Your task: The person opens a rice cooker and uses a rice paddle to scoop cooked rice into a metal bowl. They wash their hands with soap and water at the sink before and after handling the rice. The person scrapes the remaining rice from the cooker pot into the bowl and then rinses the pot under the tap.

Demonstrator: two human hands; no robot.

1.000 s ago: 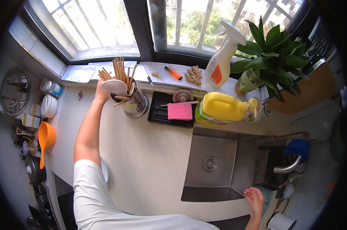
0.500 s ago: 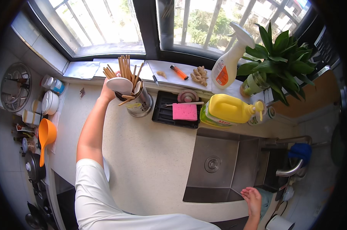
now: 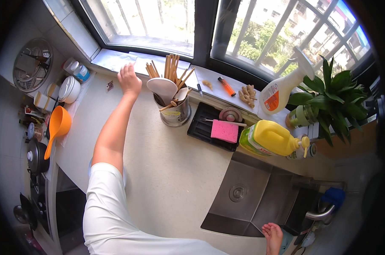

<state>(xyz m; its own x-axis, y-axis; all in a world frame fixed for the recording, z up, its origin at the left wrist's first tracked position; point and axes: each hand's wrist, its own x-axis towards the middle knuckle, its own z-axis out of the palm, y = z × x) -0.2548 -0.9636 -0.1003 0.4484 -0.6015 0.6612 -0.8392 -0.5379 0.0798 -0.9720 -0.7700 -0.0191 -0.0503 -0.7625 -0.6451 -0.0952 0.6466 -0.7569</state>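
Head camera: the left hand [image 3: 129,80] is stretched out to the back edge of the worktop [image 3: 158,170], toward its back-left corner, with the fingers half-open and loosely bent. Nothing shows in it, though the palm is turned away from me. Just to its right, apart from it, stands a steel holder [image 3: 182,114] near that same back edge. It is crowded with chopsticks [image 3: 172,68] and a broad white spoon [image 3: 162,88] — the spoon leans over the rim on the hand's side.

The right hand [image 3: 272,233] is low down, by the front-right corner of the sink [image 3: 243,175], its fingers gently curled and holding nothing that I can see.

Farther right along the back edge lies a black tray [image 3: 199,127] carrying a pink sponge [image 3: 225,131]; beside it, behind the sink, is a yellow pump bottle [image 3: 274,138]. At the worktop's left edge I see an orange ladle [image 3: 58,123] and a white bowl [image 3: 69,89]. Up on the windowsill are an orange lighter [image 3: 227,86], a knob of ginger [image 3: 247,95] and a spray bottle [image 3: 281,94] — with a leafy plant [image 3: 328,100] toward the sill's right end.
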